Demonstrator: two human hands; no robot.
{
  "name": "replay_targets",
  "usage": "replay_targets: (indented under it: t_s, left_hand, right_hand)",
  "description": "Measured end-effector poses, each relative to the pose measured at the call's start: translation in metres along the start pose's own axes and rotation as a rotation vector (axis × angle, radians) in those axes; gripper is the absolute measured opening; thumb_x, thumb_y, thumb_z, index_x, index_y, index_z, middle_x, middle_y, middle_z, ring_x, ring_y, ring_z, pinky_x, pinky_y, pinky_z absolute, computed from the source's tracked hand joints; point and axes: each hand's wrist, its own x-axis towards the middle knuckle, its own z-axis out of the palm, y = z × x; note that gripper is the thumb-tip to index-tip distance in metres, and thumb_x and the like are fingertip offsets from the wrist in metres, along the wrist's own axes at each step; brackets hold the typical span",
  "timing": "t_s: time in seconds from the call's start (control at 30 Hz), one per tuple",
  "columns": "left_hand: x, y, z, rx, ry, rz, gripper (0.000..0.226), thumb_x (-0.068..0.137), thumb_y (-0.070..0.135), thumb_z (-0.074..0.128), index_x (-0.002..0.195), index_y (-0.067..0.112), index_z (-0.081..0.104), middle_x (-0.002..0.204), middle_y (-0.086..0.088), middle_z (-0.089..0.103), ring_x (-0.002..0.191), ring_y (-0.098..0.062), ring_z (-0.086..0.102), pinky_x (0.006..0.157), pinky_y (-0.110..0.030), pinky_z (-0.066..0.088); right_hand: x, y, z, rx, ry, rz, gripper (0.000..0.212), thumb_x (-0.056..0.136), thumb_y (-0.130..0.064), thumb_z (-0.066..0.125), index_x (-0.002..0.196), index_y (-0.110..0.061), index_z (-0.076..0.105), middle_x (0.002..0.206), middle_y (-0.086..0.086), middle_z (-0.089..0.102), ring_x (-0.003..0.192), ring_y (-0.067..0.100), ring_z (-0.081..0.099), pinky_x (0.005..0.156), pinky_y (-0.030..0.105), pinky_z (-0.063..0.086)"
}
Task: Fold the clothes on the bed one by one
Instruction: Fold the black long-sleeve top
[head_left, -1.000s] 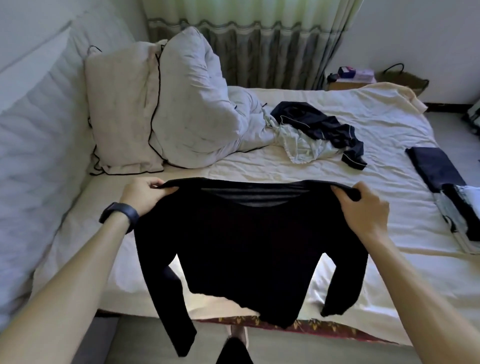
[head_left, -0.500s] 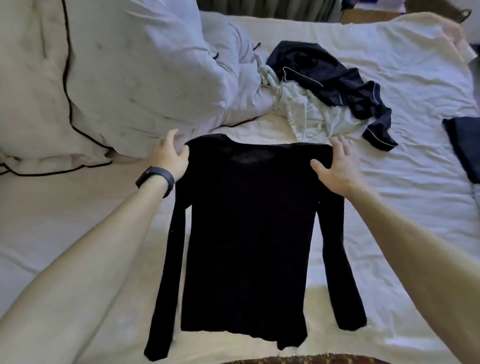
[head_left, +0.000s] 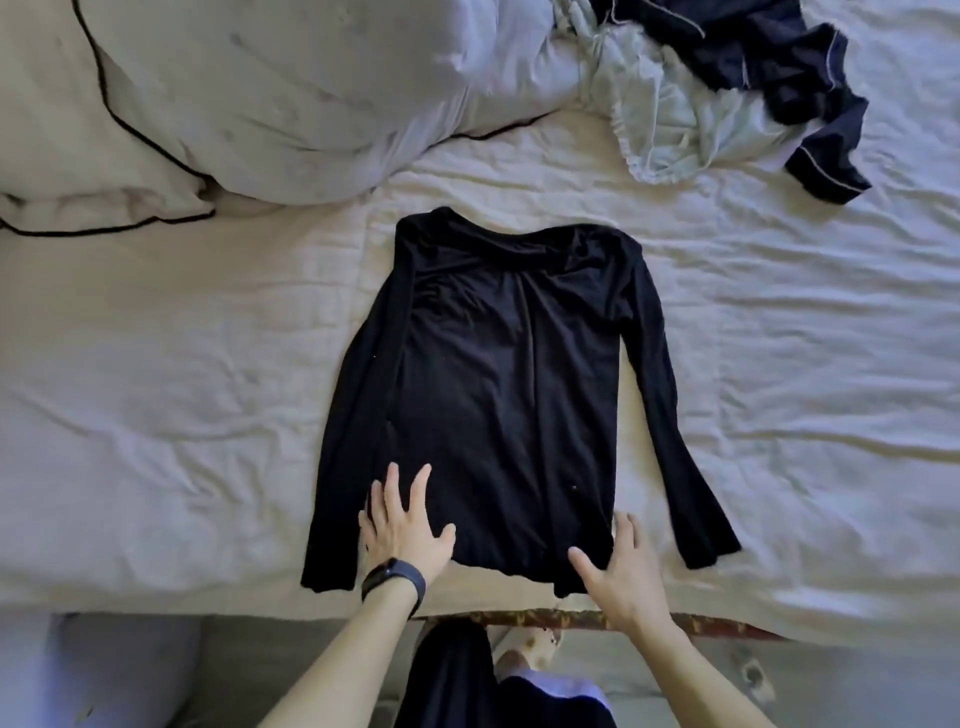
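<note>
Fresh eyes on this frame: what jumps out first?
The black long-sleeved top stands out first, spread flat mid-bed on the pale sheet with its sleeves angled outward. Both hands lie open at its near hem, the left hand on the left part and the right hand at the right corner. A crumpled pile of clothes sits top right, beside the bunched duvet.

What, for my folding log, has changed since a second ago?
The black long-sleeved top, held up by its shoulders, was laid flat on the white bed sheet and let go. The left hand and right hand moved from the shoulders down to its hem, where they rest flat. The navy and pale green clothes and white pillows stayed put.
</note>
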Motion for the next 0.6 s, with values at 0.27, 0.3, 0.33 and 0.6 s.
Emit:
replay_targets:
  t_s: [0.27, 0.3, 0.33, 0.6]
  left_hand:
    - [0.0, -0.059, 0.064, 0.093, 0.178, -0.015, 0.098, 0.077, 0.013, 0.069, 0.154, 0.045, 0.018, 0.164, -0.007, -0.008, 0.143, -0.039, 0.016, 0.114, -0.051, 0.029]
    - [0.002, -0.062, 0.067, 0.093, 0.218, -0.006, 0.094, 0.077, 0.012, 0.069, 0.153, 0.046, 0.023, 0.163, -0.007, -0.002, 0.139, -0.039, 0.021, 0.11, -0.05, 0.034]
    - [0.004, -0.064, 0.069, 0.075, 0.261, 0.009, 0.088, 0.078, 0.011, 0.069, 0.15, 0.046, 0.031, 0.161, -0.007, 0.007, 0.134, -0.038, 0.027, 0.105, -0.049, 0.039]
    - [-0.024, -0.088, 0.066, -0.344, 0.39, 0.066, 0.013, 0.091, 0.013, 0.064, 0.098, 0.023, 0.059, 0.106, -0.001, 0.06, 0.098, -0.025, 0.056, 0.078, -0.032, 0.041]
  right_hand:
    - [-0.018, 0.085, 0.096, -0.266, 0.09, -0.166, 0.103, 0.08, -0.034, 0.083, 0.161, -0.033, 0.019, 0.168, 0.016, 0.004, 0.151, 0.036, 0.022, 0.114, 0.047, 0.038]
    - [-0.013, 0.091, 0.102, -0.285, 0.132, -0.196, 0.096, 0.081, -0.025, 0.081, 0.159, -0.032, 0.025, 0.167, 0.018, 0.01, 0.148, 0.039, 0.027, 0.111, 0.048, 0.04]
    - [-0.007, 0.096, 0.107, -0.255, 0.177, -0.221, 0.084, 0.083, -0.017, 0.076, 0.155, -0.03, 0.033, 0.163, 0.019, 0.02, 0.141, 0.041, 0.034, 0.108, 0.049, 0.042]
    - [0.0, 0.099, 0.057, 0.261, 0.2, -0.178, 0.024, 0.103, -0.021, 0.05, 0.123, -0.016, 0.063, 0.107, 0.0, 0.066, 0.1, 0.019, 0.061, 0.083, 0.029, 0.041]
